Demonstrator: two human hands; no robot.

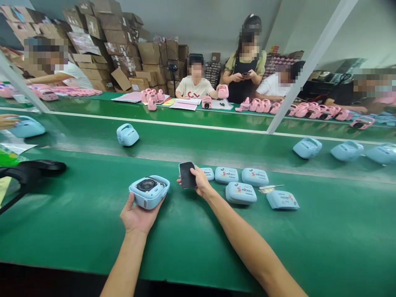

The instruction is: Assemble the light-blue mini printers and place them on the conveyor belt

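Observation:
My left hand (pixel 138 218) is closed around the lower sides of a light blue portable speaker (pixel 149 198). The speaker's front is uncovered, and a round black driver faces up. To its right, my right hand (pixel 201 182) grips a dark, round-cornered cover panel (pixel 187 175) with a thin pale edge, its dark side toward me. The panel and the speaker are apart. Just past my right hand lie several light blue covers with printed cartoon lettering, among them a stacked cover (pixel 241 193) and a tilted pile of covers (pixel 282 200).
A thin white-handled tool (pixel 269 188) lies beside the covers. Beyond the green table (pixel 77 222), blue speakers (pixel 127 135) stand on a belt (pixel 201 144). A black strap-like object (pixel 40 167) is at left. Co-workers sit across, near pink speakers (pixel 260 105); slanted white posts (pixel 309 70) rise between.

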